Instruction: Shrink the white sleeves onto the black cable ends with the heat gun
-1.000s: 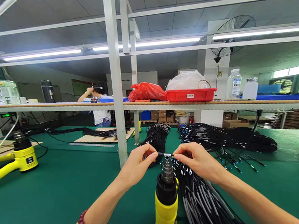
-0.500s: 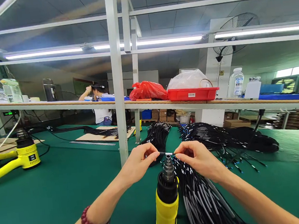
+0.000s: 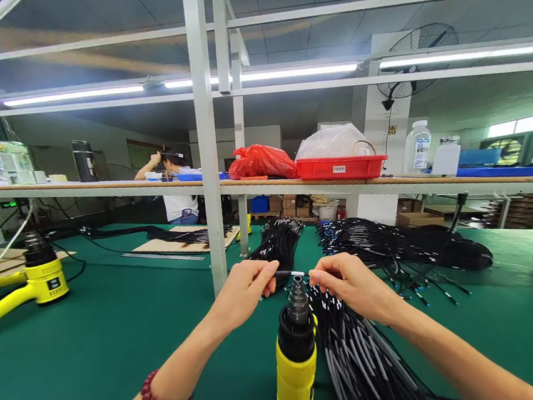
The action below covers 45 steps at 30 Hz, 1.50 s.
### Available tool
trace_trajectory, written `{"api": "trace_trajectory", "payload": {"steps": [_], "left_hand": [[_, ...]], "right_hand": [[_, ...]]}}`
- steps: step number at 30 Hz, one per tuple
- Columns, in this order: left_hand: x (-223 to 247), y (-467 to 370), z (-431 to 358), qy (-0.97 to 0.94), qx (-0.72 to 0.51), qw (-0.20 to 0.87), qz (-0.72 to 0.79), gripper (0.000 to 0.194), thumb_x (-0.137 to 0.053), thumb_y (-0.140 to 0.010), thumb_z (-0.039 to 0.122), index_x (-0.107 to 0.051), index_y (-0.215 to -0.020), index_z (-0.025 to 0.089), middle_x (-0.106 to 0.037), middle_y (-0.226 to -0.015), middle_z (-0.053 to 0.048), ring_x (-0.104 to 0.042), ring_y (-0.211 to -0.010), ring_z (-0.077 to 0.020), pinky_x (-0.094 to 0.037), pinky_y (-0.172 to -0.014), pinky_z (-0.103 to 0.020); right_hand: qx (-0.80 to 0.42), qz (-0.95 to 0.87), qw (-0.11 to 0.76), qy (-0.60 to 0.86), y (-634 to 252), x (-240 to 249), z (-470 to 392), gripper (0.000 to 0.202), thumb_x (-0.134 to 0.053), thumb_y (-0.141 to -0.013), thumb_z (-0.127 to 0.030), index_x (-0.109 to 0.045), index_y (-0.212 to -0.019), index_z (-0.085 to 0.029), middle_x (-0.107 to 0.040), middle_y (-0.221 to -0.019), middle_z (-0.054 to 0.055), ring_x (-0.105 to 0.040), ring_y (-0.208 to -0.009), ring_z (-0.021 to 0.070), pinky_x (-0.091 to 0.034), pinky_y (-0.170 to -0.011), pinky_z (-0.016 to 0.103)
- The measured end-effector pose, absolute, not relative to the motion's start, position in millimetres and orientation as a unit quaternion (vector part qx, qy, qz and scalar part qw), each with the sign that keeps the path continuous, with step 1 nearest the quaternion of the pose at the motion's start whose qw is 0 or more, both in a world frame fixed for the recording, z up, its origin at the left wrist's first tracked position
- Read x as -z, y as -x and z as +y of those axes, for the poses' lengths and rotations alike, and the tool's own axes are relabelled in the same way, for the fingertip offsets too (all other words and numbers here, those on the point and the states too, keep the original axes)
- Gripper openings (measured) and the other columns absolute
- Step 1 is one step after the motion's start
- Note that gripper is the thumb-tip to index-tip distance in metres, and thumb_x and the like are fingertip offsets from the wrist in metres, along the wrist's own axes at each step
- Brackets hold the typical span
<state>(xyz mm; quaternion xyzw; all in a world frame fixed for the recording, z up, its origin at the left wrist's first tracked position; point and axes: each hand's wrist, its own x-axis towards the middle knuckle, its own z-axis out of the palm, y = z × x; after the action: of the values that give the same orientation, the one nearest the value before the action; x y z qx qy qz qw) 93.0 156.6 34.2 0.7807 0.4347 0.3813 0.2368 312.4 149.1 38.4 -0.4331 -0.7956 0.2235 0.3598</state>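
Glossy red plastic tray; ridged metal nozzle; smooth yellow plastic heat gun.

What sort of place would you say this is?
Probably a cable assembly workshop: bundles of thin black cables lie on the long green work surface, a yellow-and-black heat gun stands upright there, and bright tube lights hang overhead.

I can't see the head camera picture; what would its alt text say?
Left hand and right hand stretch a thin black cable with a white band just above the nozzle of an upright yellow heat gun. Bundles of black cables lie on the green table, below a shelf holding a red tray.
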Motion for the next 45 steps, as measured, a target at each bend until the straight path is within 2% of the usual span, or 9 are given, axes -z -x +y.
{"api": "trace_trajectory", "payload": {"steps": [7, 15, 21, 29, 32, 35, 37, 40, 45], "left_hand": [[-38, -94, 153, -0.781, -0.404, 0.222, 0.421, 0.023, -0.052, -0.09, 0.039, -0.058, -0.081, 0.018, -0.057, -0.075, 0.002, -0.047, -0.069, -0.0138, -0.035, -0.061, -0.024], [-36, -96, 158, -0.791, -0.362, 0.244, 0.429, 0.05, -0.035, -0.096, 0.049, -0.055, -0.064, 0.017, -0.055, -0.059, 0.001, -0.05, -0.059, -0.0135, -0.035, -0.058, -0.025], [-37, -97, 153, -0.786, -0.379, 0.238, 0.426, 0.038, -0.044, -0.094, 0.043, -0.055, -0.069, 0.017, -0.054, -0.065, 0.002, -0.047, -0.063, -0.0133, -0.034, -0.059, -0.025], [-35, -97, 154, -0.79, -0.399, 0.222, 0.409, 0.016, -0.052, -0.09, 0.032, -0.057, -0.083, 0.018, -0.056, -0.074, 0.003, -0.045, -0.067, -0.0126, -0.034, -0.059, -0.024], [-36, -99, 155, -0.79, -0.402, 0.215, 0.41, 0.022, -0.05, -0.091, 0.035, -0.056, -0.078, 0.018, -0.055, -0.071, 0.003, -0.045, -0.065, -0.0127, -0.033, -0.058, -0.023], [-38, -100, 154, -0.79, -0.391, 0.214, 0.42, 0.044, -0.038, -0.095, 0.044, -0.049, -0.061, 0.018, -0.05, -0.06, 0.002, -0.043, -0.059, -0.0126, -0.031, -0.057, -0.024], [-37, -100, 153, -0.788, -0.38, 0.218, 0.433, 0.052, -0.032, -0.096, 0.048, -0.046, -0.055, 0.018, -0.047, -0.055, 0.002, -0.041, -0.054, -0.0123, -0.03, -0.056, -0.025], [-36, -99, 153, -0.787, -0.385, 0.212, 0.432, 0.049, -0.036, -0.095, 0.047, -0.047, -0.058, 0.018, -0.049, -0.057, 0.002, -0.042, -0.057, -0.0129, -0.031, -0.056, -0.025], [-34, -97, 151, -0.784, -0.407, 0.206, 0.421, 0.029, -0.046, -0.093, 0.038, -0.055, -0.074, 0.018, -0.054, -0.071, 0.001, -0.045, -0.067, -0.014, -0.035, -0.06, -0.024]], "right_hand": [[-0.211, -0.773, 0.409, 0.437, -309, -32, 152, 0.019, -0.059, -0.084, -0.029, -0.06, -0.07, -0.017, -0.061, -0.067, 0.0, -0.05, -0.062, 0.0146, -0.036, -0.056, 0.026], [-0.228, -0.784, 0.395, 0.422, -312, -34, 151, 0.022, -0.057, -0.085, -0.033, -0.063, -0.072, -0.017, -0.062, -0.07, 0.001, -0.05, -0.063, 0.0152, -0.035, -0.057, 0.026], [-0.204, -0.811, 0.345, 0.427, -316, -39, 149, 0.033, -0.047, -0.091, -0.036, -0.068, -0.077, -0.017, -0.053, -0.062, -0.002, -0.039, -0.058, 0.0138, -0.027, -0.054, 0.027], [-0.2, -0.796, 0.38, 0.427, -314, -31, 157, 0.021, -0.052, -0.088, -0.033, -0.061, -0.076, -0.017, -0.061, -0.073, 0.001, -0.051, -0.067, 0.0161, -0.035, -0.06, 0.027], [-0.178, -0.801, 0.367, 0.439, -314, -34, 155, 0.024, -0.051, -0.089, -0.033, -0.061, -0.074, -0.017, -0.059, -0.069, 0.0, -0.048, -0.064, 0.0152, -0.032, -0.058, 0.027], [-0.155, -0.819, 0.335, 0.44, -315, -39, 151, 0.034, -0.044, -0.094, -0.034, -0.061, -0.07, -0.018, -0.052, -0.06, -0.002, -0.042, -0.057, 0.0139, -0.027, -0.055, 0.027], [-0.152, -0.826, 0.326, 0.433, -314, -40, 149, 0.037, -0.04, -0.096, -0.033, -0.061, -0.069, -0.018, -0.049, -0.059, -0.003, -0.04, -0.056, 0.0136, -0.026, -0.055, 0.027], [-0.162, -0.822, 0.346, 0.422, -312, -37, 150, 0.034, -0.041, -0.096, -0.032, -0.058, -0.07, -0.018, -0.05, -0.061, -0.002, -0.041, -0.058, 0.0136, -0.028, -0.055, 0.026], [-0.195, -0.798, 0.4, 0.406, -312, -28, 152, 0.019, -0.048, -0.093, -0.031, -0.051, -0.078, -0.02, -0.053, -0.073, -0.002, -0.046, -0.067, 0.0145, -0.034, -0.06, 0.026]]}}
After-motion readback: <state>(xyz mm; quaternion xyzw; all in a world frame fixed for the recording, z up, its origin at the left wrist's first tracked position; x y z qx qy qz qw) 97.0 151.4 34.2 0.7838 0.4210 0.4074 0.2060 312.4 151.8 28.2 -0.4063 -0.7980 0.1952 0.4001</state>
